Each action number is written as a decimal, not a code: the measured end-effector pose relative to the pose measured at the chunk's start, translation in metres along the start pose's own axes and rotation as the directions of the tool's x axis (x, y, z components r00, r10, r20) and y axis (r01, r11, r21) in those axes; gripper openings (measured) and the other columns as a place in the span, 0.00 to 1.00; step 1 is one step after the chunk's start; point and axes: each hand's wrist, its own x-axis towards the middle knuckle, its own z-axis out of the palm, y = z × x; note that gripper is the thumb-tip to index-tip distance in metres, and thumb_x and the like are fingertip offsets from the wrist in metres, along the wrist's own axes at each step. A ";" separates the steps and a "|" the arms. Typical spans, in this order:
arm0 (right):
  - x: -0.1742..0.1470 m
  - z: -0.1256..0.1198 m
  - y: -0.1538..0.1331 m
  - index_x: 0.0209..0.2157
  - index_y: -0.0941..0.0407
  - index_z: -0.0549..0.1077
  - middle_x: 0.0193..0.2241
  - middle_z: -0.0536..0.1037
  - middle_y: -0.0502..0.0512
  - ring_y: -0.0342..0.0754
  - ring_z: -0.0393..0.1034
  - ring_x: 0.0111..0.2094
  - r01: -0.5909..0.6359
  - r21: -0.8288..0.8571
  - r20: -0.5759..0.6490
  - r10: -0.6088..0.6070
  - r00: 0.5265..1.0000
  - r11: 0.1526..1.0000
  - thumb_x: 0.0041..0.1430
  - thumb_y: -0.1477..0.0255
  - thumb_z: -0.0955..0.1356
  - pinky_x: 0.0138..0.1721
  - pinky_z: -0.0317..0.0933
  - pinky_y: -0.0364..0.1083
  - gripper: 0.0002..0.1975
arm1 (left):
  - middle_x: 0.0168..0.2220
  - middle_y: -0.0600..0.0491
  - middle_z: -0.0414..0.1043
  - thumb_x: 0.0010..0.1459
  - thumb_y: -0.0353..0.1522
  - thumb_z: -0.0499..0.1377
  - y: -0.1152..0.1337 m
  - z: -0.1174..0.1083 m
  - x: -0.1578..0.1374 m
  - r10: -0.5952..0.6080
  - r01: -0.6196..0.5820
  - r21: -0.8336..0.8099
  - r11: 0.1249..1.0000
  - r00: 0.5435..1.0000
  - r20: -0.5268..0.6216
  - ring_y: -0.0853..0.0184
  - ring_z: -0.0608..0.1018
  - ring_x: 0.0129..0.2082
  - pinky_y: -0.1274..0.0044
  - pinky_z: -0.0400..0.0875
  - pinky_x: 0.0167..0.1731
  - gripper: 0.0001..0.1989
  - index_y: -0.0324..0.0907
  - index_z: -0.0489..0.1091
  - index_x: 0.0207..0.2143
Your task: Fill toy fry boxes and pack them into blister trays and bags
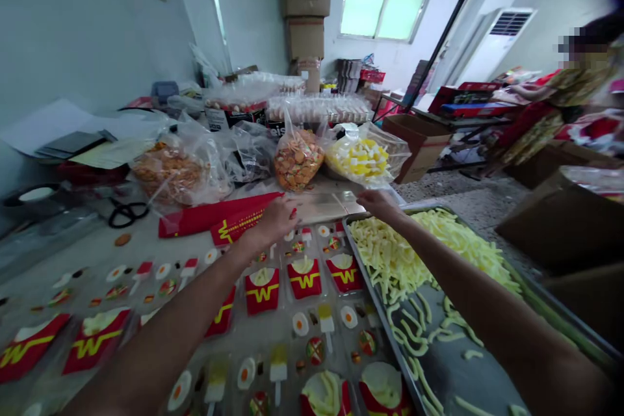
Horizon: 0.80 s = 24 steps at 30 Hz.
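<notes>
My left hand (pixel 279 220) reaches to the far side of the table with its fingers curled at one end of a flat, clear plastic sheet (pixel 322 207). A small red bit shows by its fingertips; I cannot make out what it is. At the sheet's other end my right hand (pixel 381 203) is closed, above the back corner of a metal tray (pixel 390 338) of pale yellow toy fries (pixel 414 253). Red fry cartons with a yellow W (pixel 305 278) lie in rows on clear packaging, among miniature eggs (pixel 300 324) and popsicles (pixel 278 367). Flat red cartons (pixel 238 224) lie beside my left hand.
Behind my hands stand plastic bags of orange pieces (pixel 298 159) and yellow-and-white pieces (pixel 363 159). Black scissors (pixel 127 212) and a tape roll (pixel 36 195) lie left. Cardboard boxes (pixel 416 143) stand past the table's right side. A person (pixel 575 88) stands at the far right.
</notes>
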 end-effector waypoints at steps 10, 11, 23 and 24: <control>0.033 0.018 0.025 0.46 0.56 0.81 0.35 0.83 0.53 0.48 0.75 0.35 -0.055 -0.052 0.051 0.057 0.997 0.997 0.57 0.62 0.71 0.34 0.62 0.42 0.18 | 0.35 0.47 0.80 0.47 0.40 0.69 -0.006 0.041 0.096 0.175 -0.177 -0.029 0.984 0.907 0.382 0.58 0.79 0.38 0.73 0.69 0.40 0.15 0.39 0.80 0.34; 0.032 0.017 0.027 0.46 0.56 0.81 0.34 0.83 0.52 0.47 0.75 0.35 -0.056 -0.059 0.054 0.059 0.997 0.997 0.57 0.61 0.70 0.33 0.62 0.42 0.18 | 0.33 0.49 0.80 0.46 0.38 0.69 -0.007 0.042 0.098 0.184 -0.186 -0.036 0.982 0.897 0.402 0.59 0.78 0.36 0.74 0.68 0.38 0.13 0.40 0.80 0.33; 0.034 0.003 0.020 0.35 0.55 0.81 0.32 0.82 0.57 0.52 0.74 0.35 -0.010 -0.278 0.189 0.065 0.980 0.960 0.60 0.64 0.70 0.35 0.60 0.44 0.10 | 0.41 0.49 0.81 0.53 0.34 0.60 -0.042 0.040 0.099 0.070 -0.040 -0.103 0.994 0.950 0.304 0.62 0.78 0.38 0.76 0.68 0.38 0.18 0.39 0.80 0.45; 0.034 0.005 0.017 0.38 0.55 0.81 0.36 0.82 0.58 0.53 0.75 0.38 0.003 -0.292 0.191 0.056 0.980 0.956 0.59 0.64 0.70 0.37 0.61 0.45 0.10 | 0.41 0.48 0.80 0.51 0.34 0.61 -0.046 0.036 0.095 0.051 -0.024 -0.094 0.995 0.955 0.292 0.61 0.78 0.38 0.76 0.69 0.38 0.19 0.38 0.79 0.45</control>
